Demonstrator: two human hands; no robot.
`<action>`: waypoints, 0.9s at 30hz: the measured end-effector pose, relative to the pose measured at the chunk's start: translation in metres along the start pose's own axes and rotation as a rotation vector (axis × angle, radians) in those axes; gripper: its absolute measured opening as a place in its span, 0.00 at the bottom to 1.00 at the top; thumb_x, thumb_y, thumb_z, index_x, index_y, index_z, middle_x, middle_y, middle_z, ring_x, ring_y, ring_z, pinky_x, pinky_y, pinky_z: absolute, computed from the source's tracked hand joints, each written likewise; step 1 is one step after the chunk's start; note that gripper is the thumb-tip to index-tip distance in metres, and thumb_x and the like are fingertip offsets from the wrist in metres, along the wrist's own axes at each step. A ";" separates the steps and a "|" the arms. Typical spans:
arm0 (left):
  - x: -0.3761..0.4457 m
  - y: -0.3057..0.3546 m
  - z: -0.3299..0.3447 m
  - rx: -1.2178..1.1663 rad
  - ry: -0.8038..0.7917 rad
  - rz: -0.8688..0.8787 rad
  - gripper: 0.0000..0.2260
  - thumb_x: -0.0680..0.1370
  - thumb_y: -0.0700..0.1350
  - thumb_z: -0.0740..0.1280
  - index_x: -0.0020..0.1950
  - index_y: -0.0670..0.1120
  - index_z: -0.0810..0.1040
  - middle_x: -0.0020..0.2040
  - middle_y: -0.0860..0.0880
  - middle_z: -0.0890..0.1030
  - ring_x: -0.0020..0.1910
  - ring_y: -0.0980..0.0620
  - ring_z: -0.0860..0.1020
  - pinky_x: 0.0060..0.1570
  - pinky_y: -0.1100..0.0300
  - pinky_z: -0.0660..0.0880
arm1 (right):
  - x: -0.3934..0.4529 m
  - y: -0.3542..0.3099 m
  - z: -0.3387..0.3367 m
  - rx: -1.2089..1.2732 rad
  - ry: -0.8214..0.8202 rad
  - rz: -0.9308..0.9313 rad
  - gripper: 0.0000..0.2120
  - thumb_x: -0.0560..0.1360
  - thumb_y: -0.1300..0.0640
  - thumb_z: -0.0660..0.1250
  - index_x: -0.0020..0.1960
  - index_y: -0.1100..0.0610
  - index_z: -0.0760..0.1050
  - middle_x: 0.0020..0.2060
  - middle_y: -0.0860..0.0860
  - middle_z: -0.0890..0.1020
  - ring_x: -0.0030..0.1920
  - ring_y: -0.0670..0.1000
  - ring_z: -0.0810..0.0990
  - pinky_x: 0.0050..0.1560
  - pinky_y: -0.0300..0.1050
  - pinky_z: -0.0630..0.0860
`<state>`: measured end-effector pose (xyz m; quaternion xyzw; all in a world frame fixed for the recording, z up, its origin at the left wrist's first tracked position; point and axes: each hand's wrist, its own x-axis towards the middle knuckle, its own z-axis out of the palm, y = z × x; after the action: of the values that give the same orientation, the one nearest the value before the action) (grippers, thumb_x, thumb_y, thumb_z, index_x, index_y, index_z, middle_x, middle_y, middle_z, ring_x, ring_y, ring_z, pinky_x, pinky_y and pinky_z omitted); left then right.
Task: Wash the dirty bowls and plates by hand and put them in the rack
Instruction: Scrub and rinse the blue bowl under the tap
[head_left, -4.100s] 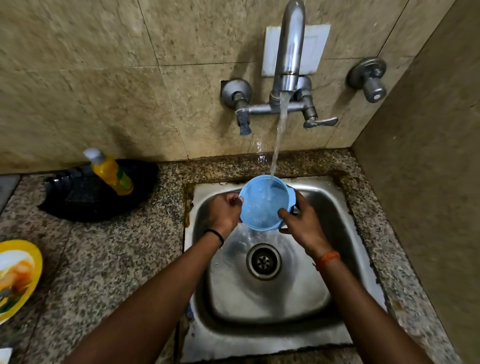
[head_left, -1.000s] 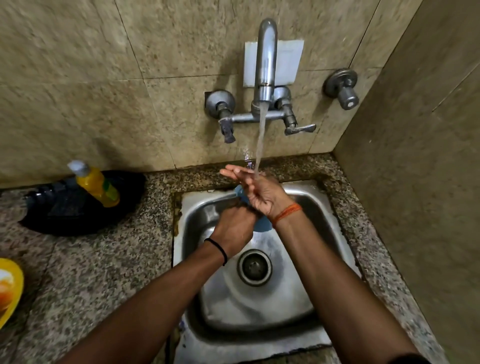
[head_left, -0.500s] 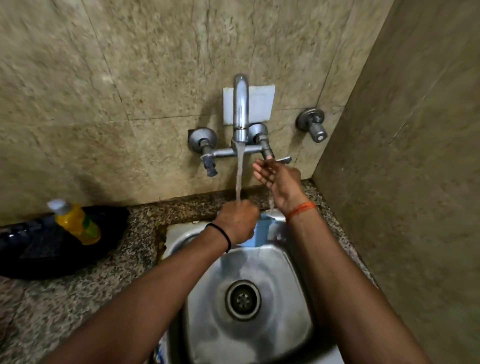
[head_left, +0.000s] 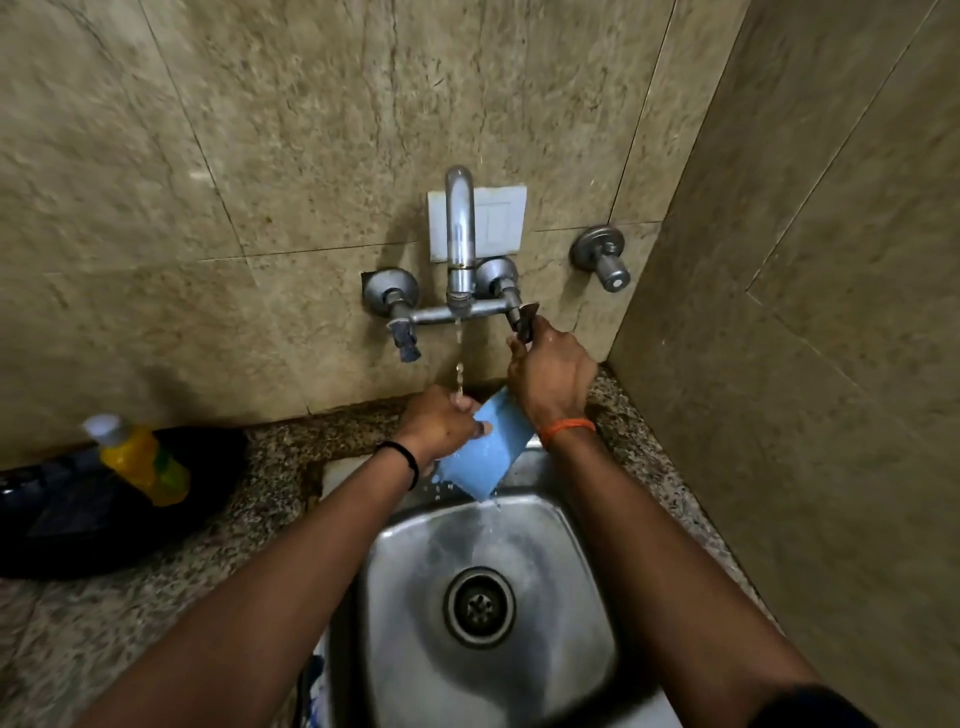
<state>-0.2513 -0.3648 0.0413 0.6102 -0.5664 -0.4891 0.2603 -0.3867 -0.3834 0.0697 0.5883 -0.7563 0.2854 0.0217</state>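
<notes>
Two bare hands over square stainless-steel sink (head_left: 582, 525). Left: yellow plastic dish-soap bottle (head_left: 140, 460) on black tray (head_left: 62, 525). Centre: left hand (head_left: 441, 423) closed around tilted light-blue plastic bowl (head_left: 480, 457), dripping under thin stream from chrome wall tap (head_left: 460, 244). Right: right hand (head_left: 553, 371) pinching right-side metal tap lever (head_left: 525, 319).

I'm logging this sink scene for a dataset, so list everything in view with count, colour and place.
Bowl: one, light blue, tipped over the sink's back edge, dripping.
Sink: one, steel, centre bottom.
Drain: one, metal, sink floor.
Tap: one, chrome, on the wall, thin trickle.
Tap handle: one, chrome, right side.
Wall valve: one, chrome, right of the tap.
Soap bottle: one, yellow, on the black tray, left.
Left hand: holds the bowl.
Right hand: on the tap handle.
</notes>
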 end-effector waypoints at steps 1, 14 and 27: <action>-0.003 0.000 0.000 -0.101 -0.002 -0.037 0.04 0.70 0.36 0.73 0.42 0.42 0.82 0.37 0.45 0.80 0.32 0.52 0.76 0.35 0.62 0.73 | 0.000 0.002 -0.001 0.013 -0.003 -0.008 0.15 0.78 0.49 0.63 0.61 0.53 0.75 0.50 0.57 0.83 0.51 0.59 0.82 0.46 0.48 0.75; -0.040 -0.027 -0.021 -1.105 0.013 -0.169 0.05 0.80 0.39 0.61 0.50 0.44 0.77 0.34 0.49 0.85 0.33 0.55 0.83 0.36 0.60 0.81 | -0.077 0.040 0.021 0.911 -0.726 0.018 0.48 0.58 0.43 0.81 0.72 0.43 0.61 0.67 0.48 0.71 0.66 0.49 0.74 0.62 0.49 0.77; -0.072 -0.071 -0.020 -0.291 0.181 -0.165 0.17 0.74 0.40 0.71 0.62 0.44 0.76 0.53 0.46 0.82 0.52 0.48 0.80 0.54 0.53 0.76 | -0.108 0.042 -0.004 0.509 -0.285 -0.238 0.53 0.55 0.42 0.81 0.73 0.49 0.58 0.68 0.48 0.65 0.69 0.49 0.67 0.66 0.46 0.70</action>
<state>-0.1943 -0.2853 0.0090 0.6521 -0.4119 -0.5285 0.3547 -0.3924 -0.2809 0.0163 0.6933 -0.5817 0.3759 -0.1991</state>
